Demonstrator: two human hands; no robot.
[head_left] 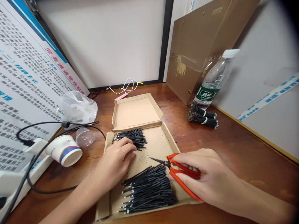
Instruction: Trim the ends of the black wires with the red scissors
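Note:
My right hand [205, 177] grips a pair of scissors [184, 169] with red handles and short dark blades, which point left over the cardboard box. My left hand [120, 155] has its fingers curled together beside the upper pile of short black wires [133, 137]; what they hold, if anything, is hidden. A larger pile of black wires [150, 189], some with pale ends, lies in the near part of the open cardboard box [171, 133], below the scissors. Small dark bits are scattered on the box floor between the two piles.
Tied bundles of black wires [203, 117] lie by a water bottle [209, 82] at the right, before a brown box [193, 46]. To the left are a tipped paper cup [66, 151], a clear plastic cup [86, 137], a plastic bag [79, 107] and a black cable [30, 174].

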